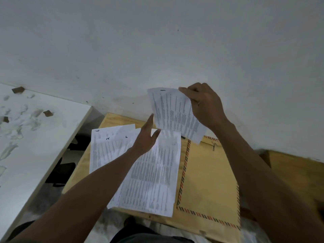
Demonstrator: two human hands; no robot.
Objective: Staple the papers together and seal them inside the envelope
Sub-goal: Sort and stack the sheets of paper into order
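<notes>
My right hand (205,106) is raised above the far side of the small wooden table (112,120) and pinches the top corner of one printed sheet (173,113), which hangs in the air. My left hand (146,137) is open with fingers spread, just under that sheet's lower edge and over the loose printed papers (154,172) fanned out flat on the table. A brown envelope (208,179) with a striped border and a metal clasp lies flat to the right of the papers, partly under my right forearm. No stapler shows.
A white wall (157,41) stands close behind the table. A white board (35,128) with brown tape scraps and smudges slopes along the left. Dark objects lie on the floor (61,172) in the gap between board and table.
</notes>
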